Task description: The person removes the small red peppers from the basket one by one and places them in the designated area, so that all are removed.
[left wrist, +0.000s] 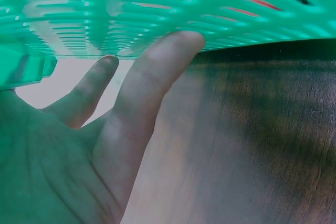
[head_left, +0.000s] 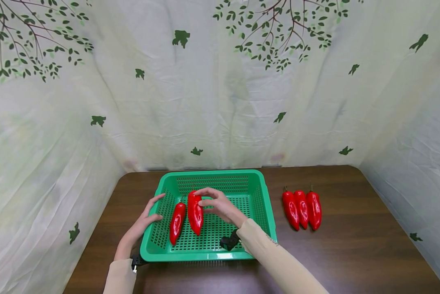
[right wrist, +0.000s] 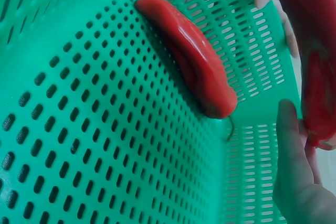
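A green plastic basket [head_left: 205,257] with slotted walls stands on the table. My right hand [head_left: 223,207] holds a red chili pepper [head_left: 195,216] by its stem end, inside the rim, with the tip pointing down toward me. In the right wrist view, the held pepper [right wrist: 315,40] appears above the basket floor. Another red pepper [right wrist: 191,59] lies on that floor along the left wall. My left hand [head_left: 140,226] rests against the basket's left side, fingers spread. From the left wrist view, its extended fingers [left wrist: 142,87] touch the slotted outer wall.
Three red peppers [head_left: 301,210] lie side by side on the brown wooden table [head_left: 359,245], right of the basket. Behind the table hangs a pale curtain [head_left: 220,102] with leaf prints, and more cloth covers both sides.
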Tool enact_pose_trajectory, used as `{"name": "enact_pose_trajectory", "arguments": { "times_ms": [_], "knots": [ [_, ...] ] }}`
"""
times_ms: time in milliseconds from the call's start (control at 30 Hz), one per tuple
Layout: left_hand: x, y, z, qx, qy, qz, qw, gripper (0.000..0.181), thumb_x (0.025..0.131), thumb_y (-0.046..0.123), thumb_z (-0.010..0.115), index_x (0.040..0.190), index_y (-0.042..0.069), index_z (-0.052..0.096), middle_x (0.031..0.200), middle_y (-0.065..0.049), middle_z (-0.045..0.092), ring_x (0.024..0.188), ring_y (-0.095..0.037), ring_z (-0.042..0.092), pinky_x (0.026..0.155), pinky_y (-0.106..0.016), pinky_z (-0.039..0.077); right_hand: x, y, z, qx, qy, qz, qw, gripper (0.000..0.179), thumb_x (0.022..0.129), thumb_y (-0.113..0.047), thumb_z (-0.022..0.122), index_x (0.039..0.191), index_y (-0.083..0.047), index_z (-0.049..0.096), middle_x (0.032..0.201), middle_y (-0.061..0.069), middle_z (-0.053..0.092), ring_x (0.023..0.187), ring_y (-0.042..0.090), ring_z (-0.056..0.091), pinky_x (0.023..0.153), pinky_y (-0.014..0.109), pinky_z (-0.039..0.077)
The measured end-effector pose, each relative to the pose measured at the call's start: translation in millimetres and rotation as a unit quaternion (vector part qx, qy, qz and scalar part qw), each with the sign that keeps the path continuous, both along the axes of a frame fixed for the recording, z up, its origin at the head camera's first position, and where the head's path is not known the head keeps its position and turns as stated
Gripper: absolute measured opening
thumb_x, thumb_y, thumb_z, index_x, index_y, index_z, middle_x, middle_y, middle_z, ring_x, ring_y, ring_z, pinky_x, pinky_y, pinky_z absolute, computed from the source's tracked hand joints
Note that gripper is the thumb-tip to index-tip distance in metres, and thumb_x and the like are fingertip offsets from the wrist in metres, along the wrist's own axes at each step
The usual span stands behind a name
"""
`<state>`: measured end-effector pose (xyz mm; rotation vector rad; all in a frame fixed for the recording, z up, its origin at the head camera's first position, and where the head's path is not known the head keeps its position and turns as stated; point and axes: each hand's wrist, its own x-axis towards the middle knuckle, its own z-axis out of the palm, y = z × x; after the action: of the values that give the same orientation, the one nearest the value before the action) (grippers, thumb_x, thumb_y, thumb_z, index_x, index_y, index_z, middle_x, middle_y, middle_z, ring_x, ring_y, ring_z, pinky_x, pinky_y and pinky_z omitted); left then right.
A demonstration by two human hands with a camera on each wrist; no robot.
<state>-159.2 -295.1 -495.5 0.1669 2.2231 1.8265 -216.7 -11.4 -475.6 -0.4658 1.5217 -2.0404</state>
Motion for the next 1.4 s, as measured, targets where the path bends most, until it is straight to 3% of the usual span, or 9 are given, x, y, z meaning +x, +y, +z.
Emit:
{"name": "enact_pose_trajectory", "arguments": {
  "times_ms": [167, 467, 967, 1400],
  "knots": [
    [0.4, 0.9, 0.9, -0.003, 0.004, -0.001, 1.0, 0.066, 0.094, 0.009, 0.045, 0.151, 0.021, 0.015, 0.151, -0.02, 0.008, 0.127, -0.052, 0.028, 0.085, -0.052, 0.049, -0.1, 1.3, 1.6, 0.004, 0.005, -0.002, 1.0, 0.034, 0.092, -0.003, 0.055, 0.125, 0.003, 0.053, 0.123, 0.011, 0.054, 0.101, 0.022, 0.056, 0.09, 0.051, 0.047],
    [-0.8, 1.2, 0.3, -0.022, 0.0, 0.002, 0.9998, 0.065, 0.093, 0.01, 0.045, 0.15, 0.024, 0.018, 0.151, -0.018, 0.01, 0.128, -0.05, 0.028, 0.086, -0.049, 0.049, -1.7, 3.6, 4.2, 0.004, -0.001, -0.022, 0.9997, 0.037, 0.089, -0.003, 0.058, 0.124, 0.005, 0.052, 0.123, 0.012, 0.052, 0.101, 0.023, 0.056, 0.084, 0.043, 0.05],
    [0.2, 0.0, 0.5, -0.015, 0.012, -0.016, 0.9997, 0.064, 0.094, 0.01, 0.045, 0.15, 0.021, 0.016, 0.15, -0.022, 0.008, 0.127, -0.053, 0.026, 0.083, -0.047, 0.051, -4.9, 25.6, 13.2, 0.001, 0.009, -0.052, 0.9986, 0.035, 0.089, -0.004, 0.058, 0.124, 0.0, 0.053, 0.129, 0.014, 0.047, 0.107, 0.028, 0.053, 0.085, 0.041, 0.051],
    [-0.5, 0.0, -1.0, -0.004, 0.007, -0.007, 0.9999, 0.065, 0.093, 0.008, 0.045, 0.15, 0.021, 0.017, 0.151, -0.019, 0.008, 0.129, -0.051, 0.026, 0.086, -0.049, 0.049, -4.6, 38.9, 22.4, 0.01, 0.032, -0.059, 0.9977, 0.036, 0.089, -0.002, 0.058, 0.124, 0.001, 0.052, 0.13, 0.016, 0.046, 0.106, 0.029, 0.054, 0.081, 0.037, 0.053]
  ]
}}
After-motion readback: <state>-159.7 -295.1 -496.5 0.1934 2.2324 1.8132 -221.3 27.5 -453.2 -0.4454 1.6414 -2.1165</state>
